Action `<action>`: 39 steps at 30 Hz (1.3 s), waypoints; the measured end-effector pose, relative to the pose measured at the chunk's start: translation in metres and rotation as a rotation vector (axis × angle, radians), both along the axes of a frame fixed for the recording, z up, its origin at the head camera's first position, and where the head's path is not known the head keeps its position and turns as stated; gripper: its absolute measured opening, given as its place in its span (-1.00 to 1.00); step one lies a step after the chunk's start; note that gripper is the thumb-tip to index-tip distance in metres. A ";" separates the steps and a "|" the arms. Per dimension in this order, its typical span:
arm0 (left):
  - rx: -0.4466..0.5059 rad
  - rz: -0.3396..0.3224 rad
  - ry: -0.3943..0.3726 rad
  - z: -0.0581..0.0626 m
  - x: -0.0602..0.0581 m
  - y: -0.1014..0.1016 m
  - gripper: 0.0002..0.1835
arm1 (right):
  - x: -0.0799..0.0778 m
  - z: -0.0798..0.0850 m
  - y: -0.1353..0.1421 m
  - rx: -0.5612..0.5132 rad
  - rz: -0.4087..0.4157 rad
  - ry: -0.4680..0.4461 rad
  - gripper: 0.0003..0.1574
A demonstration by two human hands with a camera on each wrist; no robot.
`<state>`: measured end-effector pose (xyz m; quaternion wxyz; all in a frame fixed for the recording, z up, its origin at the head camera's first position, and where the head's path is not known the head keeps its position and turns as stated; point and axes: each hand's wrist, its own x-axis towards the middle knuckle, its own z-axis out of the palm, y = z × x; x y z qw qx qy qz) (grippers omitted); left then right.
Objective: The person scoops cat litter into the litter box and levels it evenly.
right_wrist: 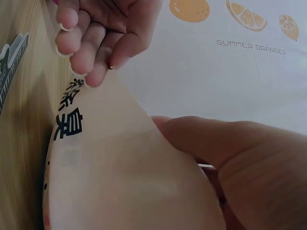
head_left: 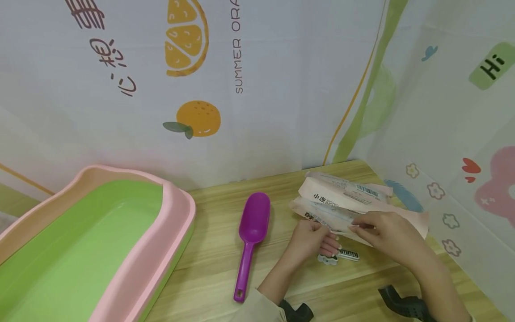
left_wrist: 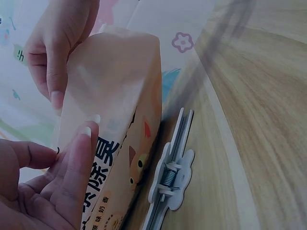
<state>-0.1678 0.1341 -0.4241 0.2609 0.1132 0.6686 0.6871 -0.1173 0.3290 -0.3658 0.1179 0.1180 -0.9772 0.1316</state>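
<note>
Head view: one pale pink printed bag (head_left: 342, 192), dark lettering and a barcode, lying at the far right part of a wood-grain table (head_left: 209, 255), near the wall hanging (head_left: 273, 89); one left hand (head_left: 310, 239), thumb and finger pinching the near edge of the bag; one right hand (head_left: 382, 230), thumb and fingers pinching the same bag farther right; one pale clip (head_left: 348, 255), striped along one arm, on the table just beside the left hand's fingers; one purple scoop (head_left: 253, 223), bowl toward the hanging, handle toward the person, left of the bag and apart from it; one large tray (head_left: 177, 208), pink rim over green, at the left; black wrist fittings (head_left: 406, 306) at the lower edge. Left wrist view: the bag seen close, bearing large dark characters and an orange cat figure; left thumb and finger pinch its edge, the right hand at its far side; the clip, its coil spring (left_wrist: 168, 178) showing, lies beside the bag. Right wrist view: the bag's smooth panel, the right thumb along one edge, the left hand pinching the far corner, its other fingers loosely bent; "SUMMER ORANGES" and fruit motifs on the hanging behind.
</note>
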 end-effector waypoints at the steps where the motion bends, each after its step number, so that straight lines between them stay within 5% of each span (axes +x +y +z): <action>1: -0.002 0.002 0.003 0.000 0.000 -0.001 -0.68 | 0.000 0.000 0.000 0.001 0.001 0.000 -0.88; 26: -0.033 -0.037 0.042 0.003 0.003 -0.008 -0.68 | 0.005 0.009 0.002 0.062 -0.028 -0.098 -0.89; 39: -0.062 -0.019 0.009 0.002 0.005 -0.010 -0.69 | 0.005 0.006 -0.001 0.090 -0.014 -0.053 -0.90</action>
